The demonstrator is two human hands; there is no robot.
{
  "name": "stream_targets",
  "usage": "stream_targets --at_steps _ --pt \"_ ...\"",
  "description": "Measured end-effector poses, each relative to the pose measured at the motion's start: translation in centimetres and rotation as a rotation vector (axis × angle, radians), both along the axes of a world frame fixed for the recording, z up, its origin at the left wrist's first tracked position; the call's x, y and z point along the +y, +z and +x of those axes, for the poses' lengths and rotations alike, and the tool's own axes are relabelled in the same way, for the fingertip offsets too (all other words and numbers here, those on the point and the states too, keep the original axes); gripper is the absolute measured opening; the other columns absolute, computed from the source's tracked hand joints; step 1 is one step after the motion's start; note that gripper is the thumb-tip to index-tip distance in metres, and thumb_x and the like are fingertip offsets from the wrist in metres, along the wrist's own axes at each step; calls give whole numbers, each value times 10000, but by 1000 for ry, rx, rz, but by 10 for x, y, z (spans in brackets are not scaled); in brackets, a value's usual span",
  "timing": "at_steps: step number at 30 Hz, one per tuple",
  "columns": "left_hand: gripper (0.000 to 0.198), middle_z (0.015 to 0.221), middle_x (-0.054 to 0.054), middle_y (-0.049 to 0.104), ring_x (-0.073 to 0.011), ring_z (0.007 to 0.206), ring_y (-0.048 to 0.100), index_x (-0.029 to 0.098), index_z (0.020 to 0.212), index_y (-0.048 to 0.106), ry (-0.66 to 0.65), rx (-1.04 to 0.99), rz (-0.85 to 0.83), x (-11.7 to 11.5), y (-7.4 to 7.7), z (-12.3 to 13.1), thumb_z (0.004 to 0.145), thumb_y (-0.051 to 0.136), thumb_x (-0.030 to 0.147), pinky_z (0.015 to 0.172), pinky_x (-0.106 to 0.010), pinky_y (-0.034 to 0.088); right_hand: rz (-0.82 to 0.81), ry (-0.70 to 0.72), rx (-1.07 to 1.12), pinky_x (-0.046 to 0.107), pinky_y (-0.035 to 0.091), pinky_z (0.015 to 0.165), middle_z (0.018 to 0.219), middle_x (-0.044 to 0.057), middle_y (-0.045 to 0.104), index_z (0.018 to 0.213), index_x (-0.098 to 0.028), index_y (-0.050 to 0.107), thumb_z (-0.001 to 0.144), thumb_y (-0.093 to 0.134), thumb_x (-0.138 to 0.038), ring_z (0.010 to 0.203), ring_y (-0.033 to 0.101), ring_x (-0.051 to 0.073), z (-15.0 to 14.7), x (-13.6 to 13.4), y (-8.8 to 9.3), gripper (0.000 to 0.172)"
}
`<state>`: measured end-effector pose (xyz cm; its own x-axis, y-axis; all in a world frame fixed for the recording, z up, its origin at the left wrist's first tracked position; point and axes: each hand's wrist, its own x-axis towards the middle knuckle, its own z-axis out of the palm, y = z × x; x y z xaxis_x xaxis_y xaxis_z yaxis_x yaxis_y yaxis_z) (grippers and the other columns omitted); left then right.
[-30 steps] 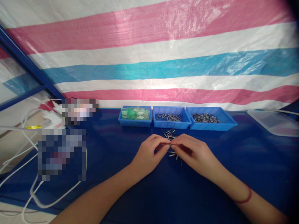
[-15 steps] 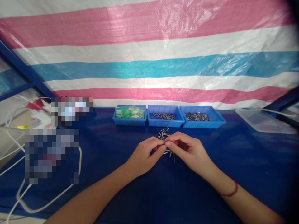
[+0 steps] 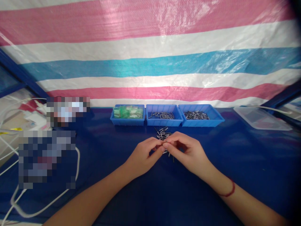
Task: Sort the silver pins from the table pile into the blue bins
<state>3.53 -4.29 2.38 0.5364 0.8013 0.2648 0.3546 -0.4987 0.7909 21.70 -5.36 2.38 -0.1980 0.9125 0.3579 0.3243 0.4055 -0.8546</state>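
My left hand point(image 3: 147, 154) and my right hand point(image 3: 187, 150) meet at their fingertips over the middle of the table, each closed in a pinch. Whatever lies between the fingers is too small and too covered to name. Just behind and partly beneath the fingers is a loose pile of thin metal pins point(image 3: 162, 133), some silver and some dark. Behind the pile, a blue bin point(image 3: 164, 123) holds similar slim metal pieces. The blue bin on the right point(image 3: 202, 123) holds more short metal pieces, and the left blue bin point(image 3: 128, 121) holds green and whitish small packets.
A clear plastic lid point(image 3: 261, 119) lies at the back right. White cables point(image 3: 78, 160) loop over the left side, beside white plugs point(image 3: 35, 121) and blurred-out items. Behind the blue table point(image 3: 150, 201) hangs a striped plastic sheet point(image 3: 150, 67), between blue frame posts.
The whole view has shifted slightly, so everything sits a little further left. My hands keep the same fingertip-to-fingertip pinch above the pile.
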Motion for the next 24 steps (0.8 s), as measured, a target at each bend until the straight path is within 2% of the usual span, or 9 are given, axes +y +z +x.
stream_targets --at_steps 4,8,14,17,20,22,24 --pt "133 900 -57 657 -144 808 605 154 917 632 41 -93 69 -1 -1 0 914 542 252 746 -251 473 163 1 -39 255 391 495 647 2 570 830 -201 655 844 628 -233 542 507 115 2 -1 0 44" --pt "43 844 -38 659 -133 761 609 167 873 638 106 -206 162 -2 1 0 851 613 193 705 -241 482 178 20 4 249 384 489 675 5 569 859 -206 659 847 622 -196 552 503 112 3 -2 2 39" --pt "33 791 -32 658 -130 727 612 160 833 648 150 -266 188 -5 5 1 822 639 190 680 -238 481 63 92 23 275 392 527 705 32 597 850 -193 668 869 603 -232 609 541 140 6 -2 2 78" --pt "86 798 -33 663 -131 725 609 157 825 646 170 -233 101 -5 4 0 840 629 240 689 -240 478 -10 126 26 274 386 545 694 31 602 824 -185 680 873 603 -270 616 528 138 5 -2 0 124" --pt "166 829 -30 662 -130 726 607 154 940 632 146 -195 -31 -5 2 -1 870 598 300 691 -242 480 -191 134 101 256 349 509 654 17 575 761 -176 682 877 595 -348 578 485 117 2 0 -3 224" --pt "262 855 -29 662 -139 762 613 151 1084 596 103 -151 -51 -3 -1 -1 884 581 318 720 -255 485 -317 55 226 241 298 461 603 -7 522 772 -174 685 864 604 -399 516 428 91 3 5 -4 256" --pt "327 913 -42 665 -162 852 611 150 1166 567 68 -33 20 -2 -4 -2 885 583 316 798 -291 480 -367 -113 395 232 240 425 568 -34 462 812 -175 688 834 636 -424 462 358 68 10 14 -4 256"
